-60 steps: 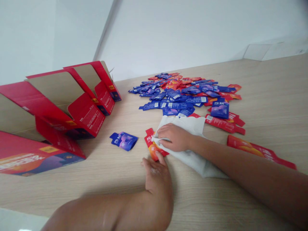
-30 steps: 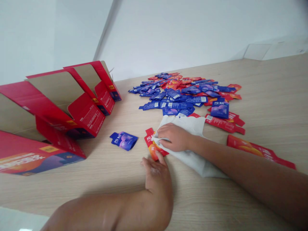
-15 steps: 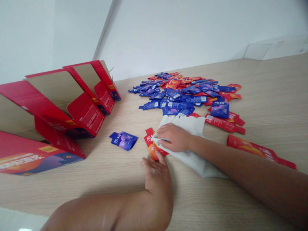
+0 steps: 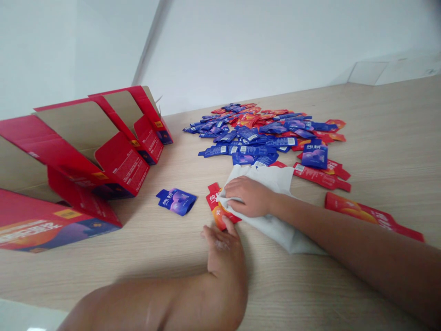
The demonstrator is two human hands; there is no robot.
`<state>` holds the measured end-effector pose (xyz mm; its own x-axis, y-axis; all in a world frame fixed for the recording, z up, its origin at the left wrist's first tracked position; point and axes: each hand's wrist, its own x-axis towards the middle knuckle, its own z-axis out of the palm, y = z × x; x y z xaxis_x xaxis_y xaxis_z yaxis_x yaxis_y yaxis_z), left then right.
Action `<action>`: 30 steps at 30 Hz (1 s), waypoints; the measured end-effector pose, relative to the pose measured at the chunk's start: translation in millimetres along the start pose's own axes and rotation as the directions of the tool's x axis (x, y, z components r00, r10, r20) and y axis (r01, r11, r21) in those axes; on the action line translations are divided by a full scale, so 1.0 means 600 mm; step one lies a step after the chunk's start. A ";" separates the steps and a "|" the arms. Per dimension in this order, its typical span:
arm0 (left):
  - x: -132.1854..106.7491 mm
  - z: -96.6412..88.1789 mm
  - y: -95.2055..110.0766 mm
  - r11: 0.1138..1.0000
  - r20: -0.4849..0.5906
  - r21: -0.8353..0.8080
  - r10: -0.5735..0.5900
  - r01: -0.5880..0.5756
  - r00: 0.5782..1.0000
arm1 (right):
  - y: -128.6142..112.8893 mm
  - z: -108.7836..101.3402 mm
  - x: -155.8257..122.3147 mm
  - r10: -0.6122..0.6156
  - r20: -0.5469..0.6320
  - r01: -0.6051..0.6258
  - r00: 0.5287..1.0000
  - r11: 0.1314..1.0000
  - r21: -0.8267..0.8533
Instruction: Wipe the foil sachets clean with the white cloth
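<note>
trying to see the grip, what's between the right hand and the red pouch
In the head view, a white cloth lies between the right hand and the red pouch, its folded edge lying over the pouch.

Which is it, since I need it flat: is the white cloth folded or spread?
Partly spread: the white cloth gathers under the right hand, the rest lying flat.

Cartons (image 4: 120, 165) left of sachet pile (image 4: 262, 138), roughly.
</note>
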<state>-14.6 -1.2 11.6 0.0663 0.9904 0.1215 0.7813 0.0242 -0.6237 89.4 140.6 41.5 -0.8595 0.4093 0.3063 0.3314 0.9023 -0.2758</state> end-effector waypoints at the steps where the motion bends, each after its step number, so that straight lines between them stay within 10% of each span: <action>1: 0.001 0.000 0.000 1.000 0.001 -0.002 -0.004 0.004 1.000 | -0.001 0.000 0.000 -0.009 -0.002 0.009 1.000 1.000 0.001; 30: -0.001 0.004 0.000 0.995 -0.010 -0.087 -0.039 0.038 0.999 | -0.002 0.002 0.001 -0.002 -0.011 0.002 1.000 1.000 0.019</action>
<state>-15.9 -1.4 9.6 0.0423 0.9872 0.1537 0.8342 0.0498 -0.5492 88.3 139.7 41.1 -0.8557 0.4089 0.3172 0.3218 0.9004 -0.2928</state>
